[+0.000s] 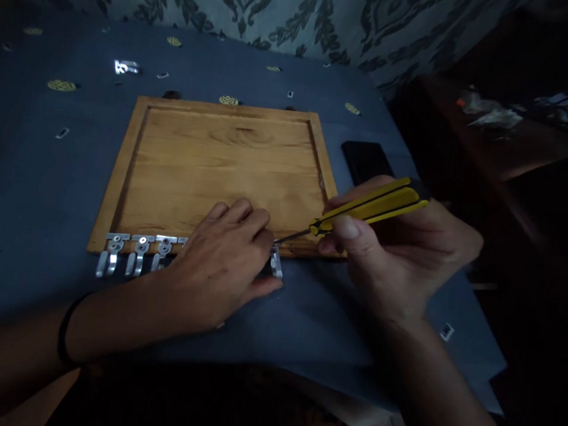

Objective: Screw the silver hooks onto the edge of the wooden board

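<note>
A wooden board with a raised frame (228, 167) lies on the cloth-covered table. Along its near edge sit several metal hooks (114, 253) with screws in their plates. My right hand (390, 257) grips a yellow and black screwdriver (375, 205), its shaft slanting down to the left. The shaft's tip reaches a metal hook (277, 263) near the right end of the row. Bent over the near edge, my left hand (229, 261) has its fingers curled at that hook and its thumb below it. The fingertips are partly hidden, and the hand covers the middle of the row.
A loose metal hook (127, 67) lies on the patterned blue cloth (17, 167) at the back left. Beyond the board's right side is a black flat object (368, 162). A dark wooden surface (531, 146) with crumpled items stands at the right. Patterned wallpaper (244, 1) rises behind.
</note>
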